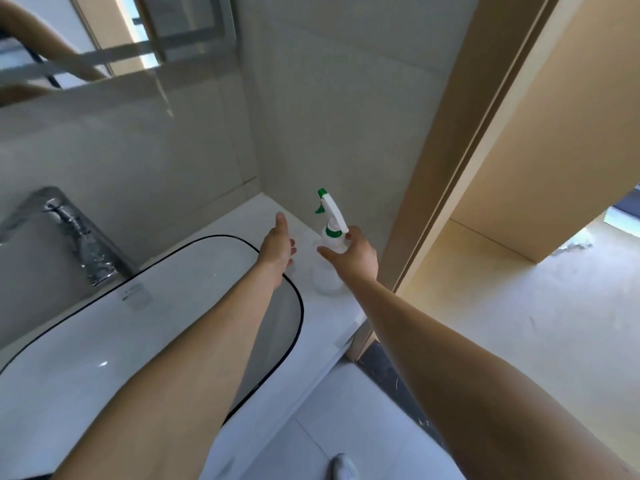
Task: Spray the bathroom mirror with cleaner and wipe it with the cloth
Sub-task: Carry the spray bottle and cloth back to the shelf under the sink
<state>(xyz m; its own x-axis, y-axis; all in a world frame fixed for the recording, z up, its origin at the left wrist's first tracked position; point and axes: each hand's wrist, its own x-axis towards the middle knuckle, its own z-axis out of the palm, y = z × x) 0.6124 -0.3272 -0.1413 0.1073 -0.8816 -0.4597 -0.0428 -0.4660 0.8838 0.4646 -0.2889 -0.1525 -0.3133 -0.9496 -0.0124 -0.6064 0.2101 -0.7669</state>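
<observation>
Bathroom tile and a white vanity counter (332, 306) fill our view, with a doorway opening onto a pale floor at the right. Nearest us, at the bottom edge, the toe of a grey shoe (343, 465) shows on the floor tiles. Just beyond it our two forearms reach out over the counter, the left one crossing a black-rimmed white basin (104, 341) that has a chrome tap (76, 237) at its far left.

Farther on, our left hand (277, 247) hovers above the counter with its fingers loosely apart, gripping nothing. Just to its right, our right hand (353, 258) closes round the neck of the spray bottle (330, 220), thumb on one side and fingers curling behind; the clear body appears to stand on the counter in the far right corner, its green nozzle pointing up and left.

We judge this to be the opening step, taking up the cleaner. Next we need a firm lift, a finger on the trigger, and a turn toward the mirror (86, 50) at the far upper left. No cloth is in sight.
</observation>
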